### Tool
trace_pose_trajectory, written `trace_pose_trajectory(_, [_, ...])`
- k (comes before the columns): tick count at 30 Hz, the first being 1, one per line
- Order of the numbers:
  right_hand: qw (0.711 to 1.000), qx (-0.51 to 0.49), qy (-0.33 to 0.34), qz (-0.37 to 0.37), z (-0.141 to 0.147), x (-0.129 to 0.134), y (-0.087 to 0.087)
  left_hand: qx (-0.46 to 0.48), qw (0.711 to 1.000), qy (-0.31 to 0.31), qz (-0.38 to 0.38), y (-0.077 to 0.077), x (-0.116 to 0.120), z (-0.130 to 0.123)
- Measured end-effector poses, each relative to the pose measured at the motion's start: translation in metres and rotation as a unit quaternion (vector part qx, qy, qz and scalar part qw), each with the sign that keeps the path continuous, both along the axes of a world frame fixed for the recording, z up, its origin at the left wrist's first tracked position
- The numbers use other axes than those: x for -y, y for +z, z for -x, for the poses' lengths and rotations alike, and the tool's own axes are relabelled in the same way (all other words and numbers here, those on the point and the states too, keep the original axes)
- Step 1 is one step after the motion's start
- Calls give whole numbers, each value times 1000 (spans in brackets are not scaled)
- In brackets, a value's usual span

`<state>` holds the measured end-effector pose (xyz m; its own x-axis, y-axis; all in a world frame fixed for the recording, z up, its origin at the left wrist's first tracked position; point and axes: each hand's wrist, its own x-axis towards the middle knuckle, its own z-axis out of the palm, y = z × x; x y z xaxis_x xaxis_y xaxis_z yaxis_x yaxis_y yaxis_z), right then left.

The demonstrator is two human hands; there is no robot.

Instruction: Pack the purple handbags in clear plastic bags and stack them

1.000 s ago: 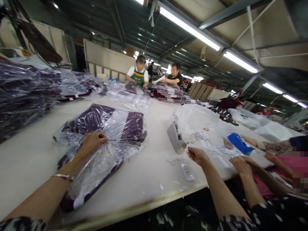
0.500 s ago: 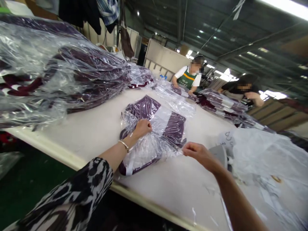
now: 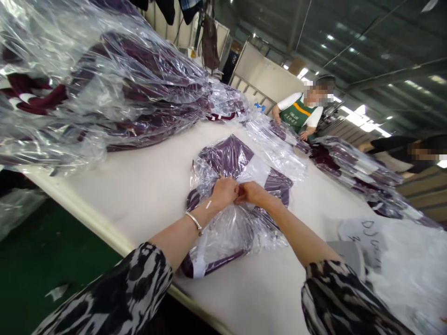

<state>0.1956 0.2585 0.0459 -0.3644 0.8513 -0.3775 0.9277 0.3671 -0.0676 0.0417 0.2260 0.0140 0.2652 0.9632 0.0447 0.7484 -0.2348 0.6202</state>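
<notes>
A folded purple garment (image 3: 226, 156) with a white band lies in a clear plastic bag (image 3: 226, 228) on the white table (image 3: 146, 186). My left hand (image 3: 225, 191) is closed at the middle of the bag, gathering its film. Right beside it, my right hand (image 3: 253, 193) is also closed, its fingertips meeting the left ones over the plastic. What exactly sits between the fingertips is hidden. Part of the garment with a white stripe shows through the bag's near end.
A tall heap of bagged purple garments (image 3: 150, 97) rises at the left. Farther back, a person in a green apron (image 3: 296, 114) handles bagged items near another pile (image 3: 352, 163). White plastic sheeting (image 3: 412, 265) covers the right side beside a grey round object (image 3: 345, 256).
My right hand has moved left from the bag's right edge to meet my left hand at its middle. The view has shifted, and both sleeves now show.
</notes>
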Motion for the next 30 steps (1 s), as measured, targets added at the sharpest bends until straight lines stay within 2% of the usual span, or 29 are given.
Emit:
trace_pose_trajectory(3, [999, -4, 10, -34, -11, -2, -6, -7, 1000, -1, -6, -1, 1, -1])
trace_pose_trajectory(6, [997, -33, -10, -73, -38, 3, -4, -11, 1000, 4, -15, -2, 2, -3])
trace_pose_trajectory(9, [978, -69, -65, -185, -65, 15, -4, -9, 1000, 6, -26, -4, 2, -4])
trace_pose_trajectory(12, [950, -119, -97, -271, -74, 26, -20, -9, 999, 6, -32, -6, 1, -4])
trace_pose_trajectory(15, [954, -140, -130, -232, -60, 29, -44, -15, 999, 10, -32, -8, -1, -5])
trace_pose_trajectory(17, [955, -153, -163, -194, -50, 29, -52, -20, 999, 13, -32, -8, -2, -5])
trace_pose_trajectory(20, [932, -224, -206, -194, -54, 43, -42, -22, 999, 14, -33, -8, -4, -4])
trace_pose_trajectory(23, [875, -297, -249, -290, -99, 98, -10, -19, 999, 10, -36, -7, -4, -3])
trace_pose_trajectory(26, [809, -247, -320, -427, -177, 190, 25, -13, 999, 3, -41, -7, -5, -2])
trace_pose_trajectory(28, [747, -170, -432, -475, -232, 253, 40, -10, 999, -4, -44, -8, -7, -2])
trace_pose_trajectory(30, [692, -114, -546, -458, -279, 300, 43, -5, 999, -8, -44, -9, -9, -2])
